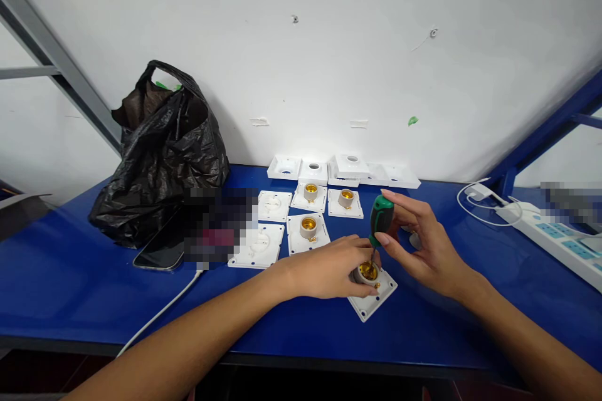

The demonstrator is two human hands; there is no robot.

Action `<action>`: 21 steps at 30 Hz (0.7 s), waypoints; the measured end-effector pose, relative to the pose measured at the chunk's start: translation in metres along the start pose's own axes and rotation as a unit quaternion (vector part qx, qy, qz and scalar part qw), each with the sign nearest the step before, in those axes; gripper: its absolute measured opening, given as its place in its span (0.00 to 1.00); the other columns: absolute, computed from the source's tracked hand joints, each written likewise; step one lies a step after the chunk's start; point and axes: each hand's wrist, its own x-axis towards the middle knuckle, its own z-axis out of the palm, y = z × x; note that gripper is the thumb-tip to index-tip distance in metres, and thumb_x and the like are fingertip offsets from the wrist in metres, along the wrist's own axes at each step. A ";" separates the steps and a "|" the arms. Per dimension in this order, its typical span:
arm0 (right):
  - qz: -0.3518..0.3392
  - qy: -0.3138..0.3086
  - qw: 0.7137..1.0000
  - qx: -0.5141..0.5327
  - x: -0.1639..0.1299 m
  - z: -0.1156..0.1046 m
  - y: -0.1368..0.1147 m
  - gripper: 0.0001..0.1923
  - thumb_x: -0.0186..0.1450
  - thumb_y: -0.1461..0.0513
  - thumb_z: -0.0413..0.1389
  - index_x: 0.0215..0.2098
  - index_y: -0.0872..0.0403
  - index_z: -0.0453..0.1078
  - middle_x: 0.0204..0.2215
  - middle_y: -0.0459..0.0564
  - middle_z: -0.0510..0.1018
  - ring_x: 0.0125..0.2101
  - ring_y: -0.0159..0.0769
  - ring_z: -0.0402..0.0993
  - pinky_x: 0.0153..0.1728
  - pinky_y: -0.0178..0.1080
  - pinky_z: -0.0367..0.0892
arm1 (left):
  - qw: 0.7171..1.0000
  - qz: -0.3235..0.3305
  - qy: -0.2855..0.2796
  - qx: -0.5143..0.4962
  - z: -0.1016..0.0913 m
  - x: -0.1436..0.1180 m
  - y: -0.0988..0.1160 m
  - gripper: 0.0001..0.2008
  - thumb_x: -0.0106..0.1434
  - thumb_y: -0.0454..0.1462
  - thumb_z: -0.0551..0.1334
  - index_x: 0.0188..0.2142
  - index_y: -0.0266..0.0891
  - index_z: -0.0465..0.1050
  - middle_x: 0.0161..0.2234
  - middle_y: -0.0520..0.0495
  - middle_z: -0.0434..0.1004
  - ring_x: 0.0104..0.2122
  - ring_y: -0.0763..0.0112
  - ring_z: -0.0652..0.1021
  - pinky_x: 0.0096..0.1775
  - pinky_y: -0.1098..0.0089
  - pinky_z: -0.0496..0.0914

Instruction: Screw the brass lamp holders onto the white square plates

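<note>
A green-and-black screwdriver (382,216) stands nearly upright, its handle between the thumb and fingers of my right hand (426,241). Its shaft points down into the brass-lined lamp socket (368,274) on a square white base plate (371,306); the tip is hidden inside. My left hand (336,266) is closed around that socket from the left, with the thumb along the front. Behind my right fingers, another socket-like piece (414,239) is partly hidden. Three more plates with sockets, including the nearest lamp holder (308,227), sit beyond my left hand.
Two bare white plates (256,245) lie left of the lamp holders. White square covers (350,166) line the wall. A black plastic bag (164,156), a phone (160,247) and a white cable (160,312) are on the left. A power strip (557,232) lies at right on the blue table (291,332).
</note>
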 end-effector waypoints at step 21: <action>0.012 -0.014 1.000 -0.015 -0.002 -0.001 -0.003 0.37 0.74 0.63 0.59 0.75 0.40 0.50 0.37 0.44 0.75 0.29 0.33 0.74 0.31 0.41 0.76 | 1.000 -0.011 -0.008 0.008 -0.001 0.001 0.001 0.13 0.71 0.42 0.69 0.49 0.38 0.73 0.54 0.42 0.74 0.57 0.56 0.75 0.59 0.62 0.68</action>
